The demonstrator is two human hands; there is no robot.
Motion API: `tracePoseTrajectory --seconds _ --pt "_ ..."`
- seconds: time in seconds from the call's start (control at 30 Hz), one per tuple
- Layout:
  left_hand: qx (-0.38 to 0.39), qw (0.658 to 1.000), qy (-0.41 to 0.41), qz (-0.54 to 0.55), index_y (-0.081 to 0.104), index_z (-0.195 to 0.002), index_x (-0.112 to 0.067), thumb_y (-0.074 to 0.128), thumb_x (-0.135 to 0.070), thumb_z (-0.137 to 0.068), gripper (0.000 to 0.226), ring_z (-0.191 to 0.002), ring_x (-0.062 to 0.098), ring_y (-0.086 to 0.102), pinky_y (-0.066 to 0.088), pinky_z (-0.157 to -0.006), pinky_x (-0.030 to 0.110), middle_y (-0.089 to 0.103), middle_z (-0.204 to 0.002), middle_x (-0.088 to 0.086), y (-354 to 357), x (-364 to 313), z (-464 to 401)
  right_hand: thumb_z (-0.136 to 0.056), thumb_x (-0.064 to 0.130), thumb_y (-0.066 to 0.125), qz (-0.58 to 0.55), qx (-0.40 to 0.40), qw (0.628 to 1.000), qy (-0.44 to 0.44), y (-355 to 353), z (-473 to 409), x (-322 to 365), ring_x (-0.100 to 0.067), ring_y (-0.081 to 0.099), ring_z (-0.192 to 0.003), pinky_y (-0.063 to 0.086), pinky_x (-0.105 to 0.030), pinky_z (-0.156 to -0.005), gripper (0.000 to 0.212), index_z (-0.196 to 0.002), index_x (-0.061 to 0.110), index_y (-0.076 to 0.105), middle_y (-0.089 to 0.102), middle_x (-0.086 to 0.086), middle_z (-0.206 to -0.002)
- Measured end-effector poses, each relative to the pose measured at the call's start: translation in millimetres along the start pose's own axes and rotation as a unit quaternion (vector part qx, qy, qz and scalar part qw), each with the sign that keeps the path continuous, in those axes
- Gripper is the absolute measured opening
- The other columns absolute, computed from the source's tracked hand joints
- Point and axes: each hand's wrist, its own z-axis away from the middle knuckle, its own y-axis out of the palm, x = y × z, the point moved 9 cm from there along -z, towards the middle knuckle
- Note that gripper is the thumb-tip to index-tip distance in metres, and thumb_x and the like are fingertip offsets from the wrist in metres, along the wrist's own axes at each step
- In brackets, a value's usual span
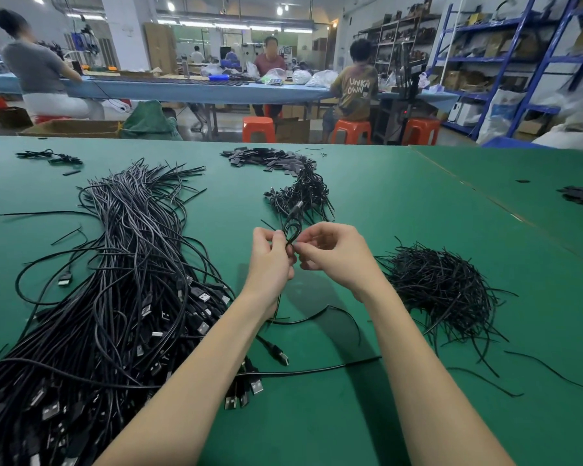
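Over the middle of the green table (418, 203), my left hand (271, 260) and my right hand (337, 257) meet around one black USB cable (292, 230). The cable is folded into a small loop that sticks up between my fingertips. Left thumb and fingers pinch the loop's base. My right hand's fingers are curled and pinch the same spot, where a thin black tie seems to sit; it is too small to make out. The cable's tail hangs below my left wrist and trails over the table to a plug (280, 356).
A big heap of loose black USB cables (122, 297) fills the left side. A pile of black wire ties (438, 287) lies to the right. Bundled cables (300, 196) and small black pieces (266, 158) lie beyond my hands. People sit at a far bench.
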Motion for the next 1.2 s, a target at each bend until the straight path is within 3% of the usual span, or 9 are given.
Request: tracePoseTrajectory --seconds 0.13,0.27,0.4,0.7,0.8,0.93,1.07,1.2 --pt "-0.013 0.999 0.01 -0.04 0.038 -0.091 -0.02 0.035 -0.026 -0.108 0.018 -0.059 0.01 0.05 0.04 -0.048 0.02 0.054 -0.078 0.001 -4 2 0 -0.088 0.007 0.077 -0.182 0.067 0.979 0.062 12 4 -5 -0.015 0.071 -0.071 0.059 -0.027 -0.067 0.016 -0.101 0.001 0.072 0.076 -0.009 -0.084" --pt "-0.025 0.999 0.024 -0.033 0.038 -0.09 -0.019 0.036 -0.024 -0.108 0.019 -0.043 0.001 0.042 0.037 -0.044 0.018 0.047 -0.069 -0.002 -6 0 0 -0.086 0.004 0.078 -0.129 0.065 0.988 0.059 15 3 -5 -0.009 0.064 -0.06 0.059 -0.026 -0.063 0.012 -0.096 0.004 0.071 0.071 -0.004 -0.071" --pt "-0.017 1.0 0.011 -0.004 0.038 -0.09 -0.016 0.036 -0.02 -0.107 0.017 -0.041 0.001 0.04 0.034 -0.041 0.017 0.045 -0.067 -0.002 -5 -1 2 -0.088 0.002 0.075 -0.142 0.066 0.984 0.083 18 2 -10 -0.009 0.061 -0.059 0.059 -0.026 -0.063 0.005 -0.092 0.002 0.072 0.068 -0.006 -0.071" --pt "0.049 0.979 -0.081 0.18 0.037 -0.093 -0.011 0.034 -0.012 -0.105 0.013 -0.045 0.009 0.036 0.021 -0.036 0.018 0.048 -0.061 0.002 13 0 7 -0.092 -0.003 0.065 -0.318 0.124 0.916 0.21 21 4 -37 -0.008 0.065 -0.062 0.058 -0.019 -0.063 0.011 -0.096 0.005 0.071 0.07 -0.003 -0.071" --pt "0.11 0.967 -0.105 0.205 0.036 -0.095 -0.011 0.032 -0.013 -0.105 0.011 -0.048 0.01 0.035 0.019 -0.038 0.018 0.047 -0.063 0.002 22 -1 11 -0.087 -0.001 0.068 -0.357 0.129 0.893 0.241 21 5 -45 -0.009 0.066 -0.061 0.058 -0.019 -0.061 0.015 -0.099 0.008 0.067 0.07 -0.004 -0.073" --pt "0.25 0.943 -0.119 0.187 0.042 -0.094 -0.009 0.034 -0.017 -0.105 0.016 -0.056 0.01 0.034 0.02 -0.042 0.019 0.044 -0.068 -0.001 35 -9 27 -0.072 0.001 0.075 -0.435 0.14 0.849 0.264 16 2 -55 -0.013 0.067 -0.061 0.057 -0.019 -0.054 0.036 -0.103 0.012 0.061 0.067 -0.011 -0.089" --pt "0.312 0.931 -0.122 0.146 0.036 -0.085 -0.014 0.038 -0.014 -0.103 0.019 -0.061 0.013 0.036 0.026 -0.045 0.018 0.05 -0.071 0.003 38 -11 35 -0.074 0.001 0.075 -0.323 0.224 0.895 0.212 12 -8 -45 -0.006 0.062 -0.056 0.051 -0.012 -0.051 0.02 -0.089 0.014 0.07 0.067 -0.004 -0.077" --pt "0.293 0.945 -0.11 0.094 0.037 -0.086 -0.013 0.041 -0.008 -0.103 0.019 -0.059 0.014 0.041 0.03 -0.046 0.019 0.059 -0.073 0.01 33 -9 30 -0.083 -0.013 0.056 -0.136 0.297 0.928 0.177 -2 -33 -22 -0.007 0.056 -0.054 0.041 -0.013 -0.045 0.029 -0.093 0.014 0.055 0.063 -0.005 -0.074"
